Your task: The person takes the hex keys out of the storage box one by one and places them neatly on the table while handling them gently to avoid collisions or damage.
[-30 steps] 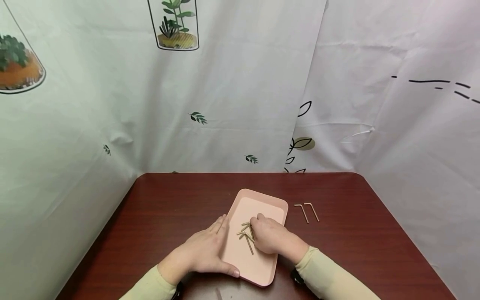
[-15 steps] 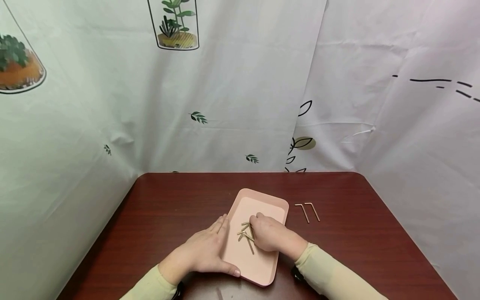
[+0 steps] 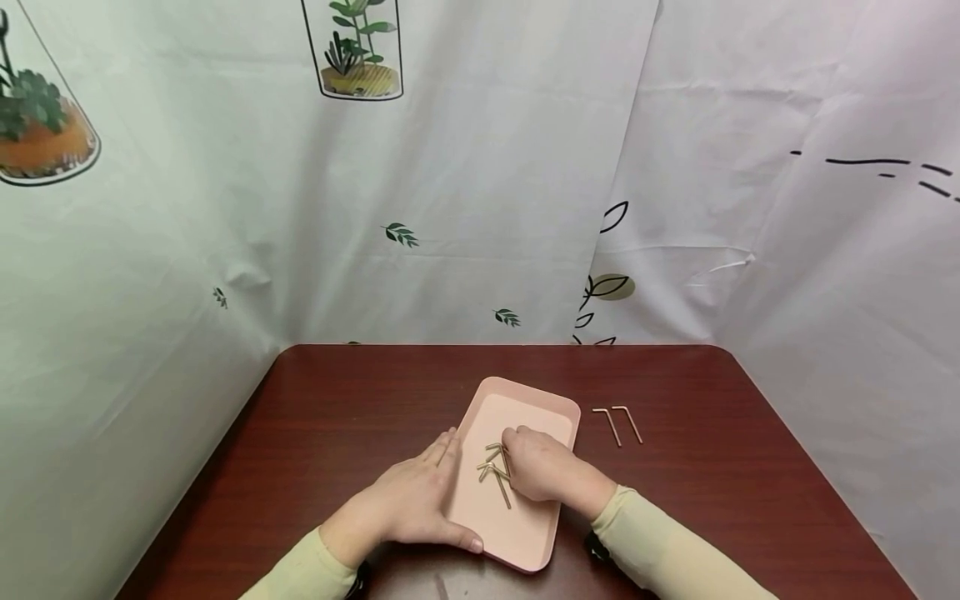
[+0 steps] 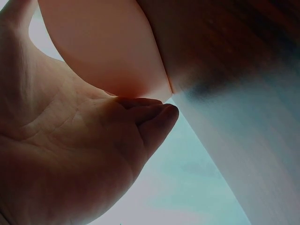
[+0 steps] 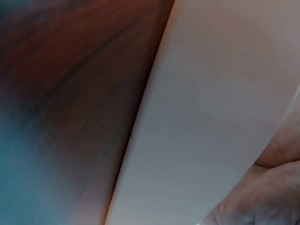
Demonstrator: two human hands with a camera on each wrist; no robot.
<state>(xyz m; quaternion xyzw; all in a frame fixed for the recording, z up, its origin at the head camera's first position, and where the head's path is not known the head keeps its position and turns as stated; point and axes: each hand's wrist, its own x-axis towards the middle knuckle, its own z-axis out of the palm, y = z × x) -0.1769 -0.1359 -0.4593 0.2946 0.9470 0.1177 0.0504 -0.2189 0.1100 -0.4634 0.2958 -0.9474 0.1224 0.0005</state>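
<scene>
A shallow pink tray (image 3: 517, 533) lies tilted on the dark red tabletop. My left hand (image 3: 416, 500) rests along its left side, fingers straight against the wall and thumb at the near edge. In the left wrist view the left palm (image 4: 79, 145) and fingers meet the tray's wall (image 4: 108, 51). Inside the tray, my right hand (image 3: 543, 467) has curled fingers beside several brass-coloured L-shaped hex keys (image 3: 501, 487). One key's long arm lies against that hand; the fingertips are hidden, so a grip cannot be made out. The right wrist view shows the tray's outer wall (image 5: 206, 103) and part of the right hand (image 5: 267, 197).
Two more L-shaped hex keys (image 3: 617, 426) lie side by side on the table (image 3: 697, 492), right of the tray. White printed cloth (image 3: 480, 183) hangs behind the table and along its sides.
The view has shifted slightly. Both hands, the tray and the hex keys keep nearly the same places; no clear movement shows.
</scene>
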